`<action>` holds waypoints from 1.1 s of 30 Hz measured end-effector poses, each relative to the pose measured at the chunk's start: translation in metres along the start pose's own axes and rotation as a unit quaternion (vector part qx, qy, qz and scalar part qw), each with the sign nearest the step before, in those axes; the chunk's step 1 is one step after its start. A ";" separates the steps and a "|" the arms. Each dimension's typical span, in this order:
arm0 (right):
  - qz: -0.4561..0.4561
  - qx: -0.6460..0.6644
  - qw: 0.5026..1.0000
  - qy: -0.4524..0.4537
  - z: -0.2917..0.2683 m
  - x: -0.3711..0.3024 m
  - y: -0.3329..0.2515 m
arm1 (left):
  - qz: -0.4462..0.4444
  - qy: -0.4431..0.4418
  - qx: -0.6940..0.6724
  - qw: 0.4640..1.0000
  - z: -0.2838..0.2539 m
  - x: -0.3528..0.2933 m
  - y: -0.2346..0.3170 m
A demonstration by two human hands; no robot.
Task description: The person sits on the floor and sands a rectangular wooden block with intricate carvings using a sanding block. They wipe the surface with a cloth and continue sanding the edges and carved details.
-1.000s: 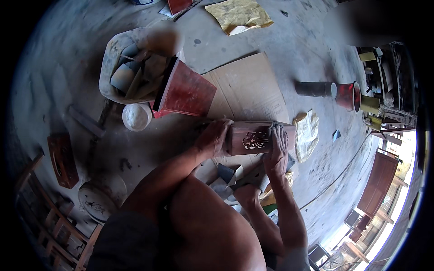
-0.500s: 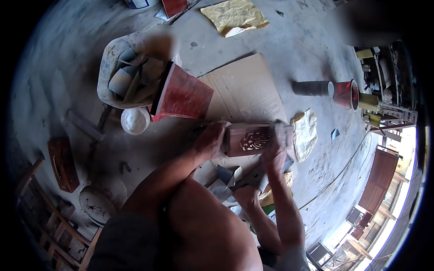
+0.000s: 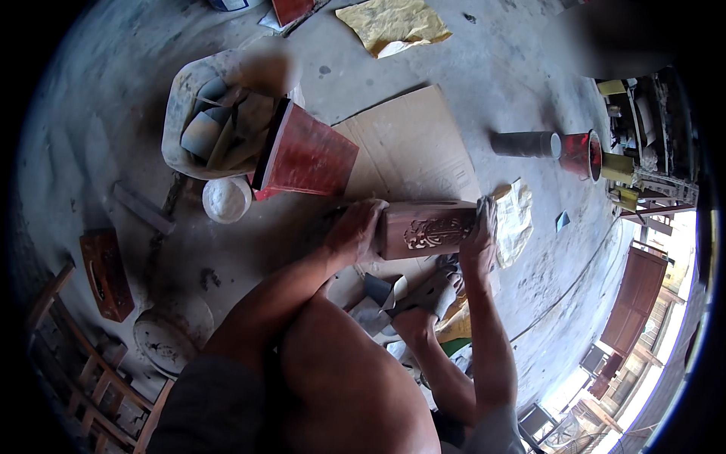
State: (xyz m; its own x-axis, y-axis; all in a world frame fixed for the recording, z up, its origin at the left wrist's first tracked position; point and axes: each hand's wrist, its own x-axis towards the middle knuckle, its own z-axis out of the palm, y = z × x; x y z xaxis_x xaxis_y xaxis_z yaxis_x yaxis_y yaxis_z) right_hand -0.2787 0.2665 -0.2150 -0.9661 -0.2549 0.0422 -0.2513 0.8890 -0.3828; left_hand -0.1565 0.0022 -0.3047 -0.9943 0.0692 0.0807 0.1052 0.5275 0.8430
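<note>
A reddish-brown wooden box (image 3: 431,233) with a pierced scroll carving on its side lies across in front of me. My left hand (image 3: 357,233) is closed around its left end. At the opposite end, my right hand (image 3: 479,236) has its fingers bent over the corner. Whether a thin grey sheet is under those fingers, I cannot tell. Below the box, curled dark sandpaper pieces (image 3: 380,290) lie close to my foot. A flattened cardboard sheet (image 3: 412,147) spreads on the floor beyond the box.
Left of the cardboard, a red tapered box (image 3: 314,155) leans against a pale tub (image 3: 175,125) of scraps. A white bowl (image 3: 227,200) sits below it. Crumpled yellowish paper (image 3: 513,223) is at right, with a dark tube (image 3: 525,144) and red bucket (image 3: 581,157) farther off.
My right hand has slid right, from over the carved side to the box's right end, uncovering the carving. My left hand and the box have barely moved.
</note>
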 end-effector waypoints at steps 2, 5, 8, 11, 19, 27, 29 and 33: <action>0.024 -0.011 0.999 0.024 0.001 -0.020 -0.001 | 0.012 -0.007 0.014 1.000 0.001 -0.005 -0.005; 0.121 0.025 0.992 0.003 -0.005 -0.031 -0.005 | 0.006 -0.013 0.022 1.000 0.002 -0.004 -0.006; 0.065 0.016 0.998 0.000 0.002 -0.027 -0.015 | 0.016 -0.002 0.012 1.000 -0.002 -0.004 -0.002; -0.174 0.036 0.984 -0.026 0.034 -0.041 -0.066 | 0.028 0.046 0.017 0.998 0.011 -0.005 -0.009; 0.057 0.110 0.990 -0.063 -0.026 -0.007 0.004 | 0.014 0.004 0.002 1.000 0.002 0.002 -0.001; -0.272 0.023 0.958 -0.092 0.004 -0.024 -0.058 | 0.014 0.016 0.020 1.000 0.005 -0.005 -0.005; -0.188 0.022 0.980 -0.055 -0.013 -0.010 -0.046 | 0.016 0.004 0.014 1.000 -0.004 0.000 0.001; -0.185 0.090 0.976 -0.076 0.020 -0.046 -0.090 | -0.023 0.008 0.004 1.000 0.015 -0.005 -0.017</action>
State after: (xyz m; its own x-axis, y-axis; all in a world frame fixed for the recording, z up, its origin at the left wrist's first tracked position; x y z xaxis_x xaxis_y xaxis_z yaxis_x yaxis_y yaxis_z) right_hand -0.2105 0.1907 -0.2010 -0.7873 -0.6118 0.0761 -0.5539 0.6478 -0.5231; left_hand -0.1531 0.0060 -0.3273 -0.9983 0.0307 0.0500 0.0586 0.5363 0.8420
